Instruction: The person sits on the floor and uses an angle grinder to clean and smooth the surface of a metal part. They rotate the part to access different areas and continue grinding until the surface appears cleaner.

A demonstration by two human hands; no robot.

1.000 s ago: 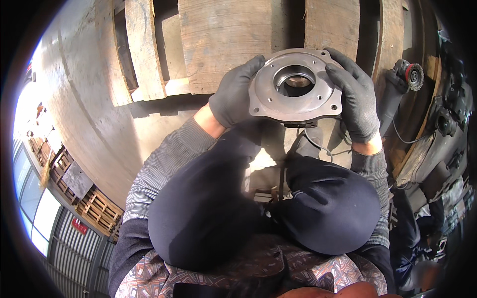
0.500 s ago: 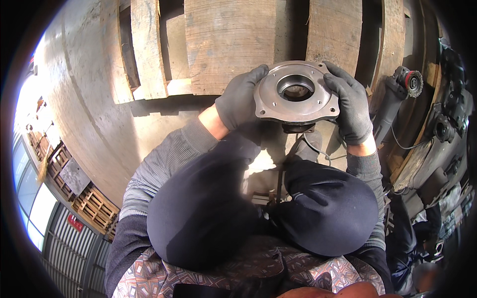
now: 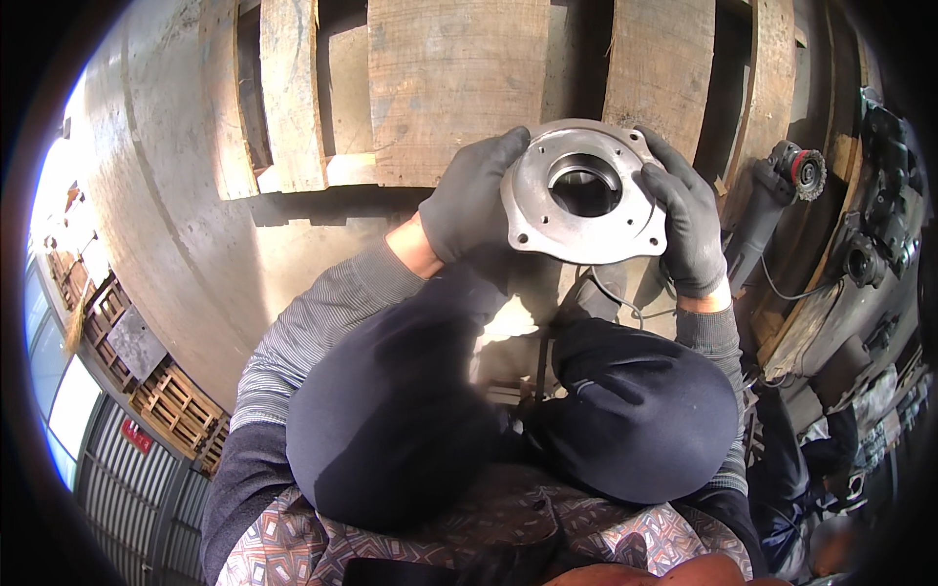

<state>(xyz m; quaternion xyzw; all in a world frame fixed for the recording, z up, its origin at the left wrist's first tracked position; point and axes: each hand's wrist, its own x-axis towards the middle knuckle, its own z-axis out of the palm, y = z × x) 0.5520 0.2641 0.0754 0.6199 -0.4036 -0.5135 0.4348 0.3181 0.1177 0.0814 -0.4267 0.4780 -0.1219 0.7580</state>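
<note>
Between my two gloved hands is a silver-grey metal flange (image 3: 583, 232), held up in front of my knees. It has a large round bore in the middle, corner bolt holes and several smaller holes around the bore. My left hand (image 3: 474, 195) grips its left edge, thumb at the upper rim. On the right edge my right hand (image 3: 692, 220) is closed, with fingers over the upper right corner and front face. The flange's front face is tipped toward me, and its back is hidden. Both hands wear dark grey gloves.
A wooden pallet (image 3: 454, 93) lies just beyond the flange. To the right, an angle grinder (image 3: 757, 220) with a wire wheel rests with its cord trailing. Dark metal castings (image 3: 865, 259) are heaped at far right, near another person's dark-clothed legs (image 3: 782, 488). More pallets (image 3: 176, 410) stand far left.
The flange has tilted so its front face turns more toward me, and its lower edge has come nearer. Both hands keep their grip on it.
</note>
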